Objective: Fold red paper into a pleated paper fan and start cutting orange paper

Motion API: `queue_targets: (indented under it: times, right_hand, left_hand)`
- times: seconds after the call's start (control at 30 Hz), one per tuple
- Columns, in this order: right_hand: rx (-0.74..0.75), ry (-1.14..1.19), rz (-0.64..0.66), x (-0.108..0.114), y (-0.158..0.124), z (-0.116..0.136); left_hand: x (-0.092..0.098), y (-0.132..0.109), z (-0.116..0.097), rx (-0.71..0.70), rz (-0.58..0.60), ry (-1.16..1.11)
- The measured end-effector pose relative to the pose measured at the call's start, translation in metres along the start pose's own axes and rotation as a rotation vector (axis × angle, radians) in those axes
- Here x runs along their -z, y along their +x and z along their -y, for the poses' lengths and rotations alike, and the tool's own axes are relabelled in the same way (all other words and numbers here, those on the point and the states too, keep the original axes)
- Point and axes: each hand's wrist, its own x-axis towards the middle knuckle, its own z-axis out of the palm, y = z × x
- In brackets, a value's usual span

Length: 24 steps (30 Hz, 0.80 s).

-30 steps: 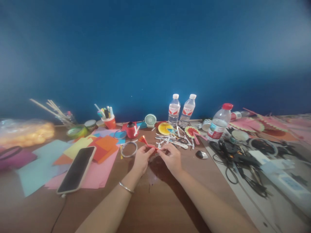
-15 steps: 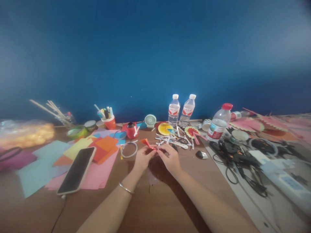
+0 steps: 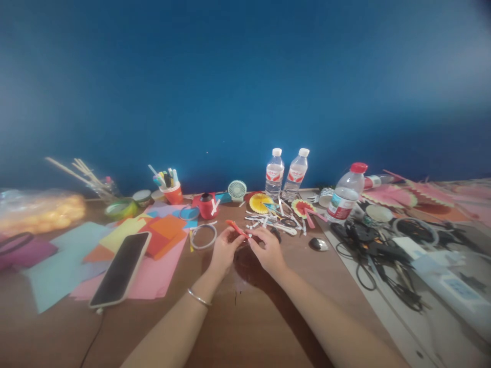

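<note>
A narrow piece of folded red paper [image 3: 237, 228] is held up between my two hands, above the brown table. My left hand [image 3: 225, 249] pinches it from the left with thumb and fingers. On the other side, my right hand [image 3: 267, 249] has its fingertips closed at the paper's lower right end, where a small white bit shows. Just beyond my hands lie several white paper strips [image 3: 264, 221] and a yellow pleated paper fan [image 3: 261, 203]. A roll of clear tape [image 3: 203, 237] rests left of my left hand.
On the left are coloured paper sheets [image 3: 164, 276] and a phone [image 3: 120, 268]. Water bottles [image 3: 274, 176] stand by the blue wall, near a small fan [image 3: 237, 190]. To the right are a red-capped bottle [image 3: 347, 194], tangled black cables [image 3: 383, 260] and a computer mouse [image 3: 318, 244].
The red paper has tilted lower and now shows as a straighter, longer strip between my fingers. My hands have shifted only slightly, and the things on the table stay put.
</note>
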Motion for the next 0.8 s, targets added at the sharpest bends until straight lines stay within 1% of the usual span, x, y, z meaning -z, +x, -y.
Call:
queue_targets:
  times: [0.53, 0.8]
  right_hand:
    - [0.016, -0.015, 0.015, 0.0009, -0.0003, -0.0004]
    - [0.048, -0.073, 0.018, 0.0008, -0.0012, -0.0028]
  left_hand:
    - [-0.0002, 0.0010, 0.0000, 0.045, -0.021, -0.048]
    - [-0.0014, 0.0009, 0.0011, 0.056, -0.044, -0.100]
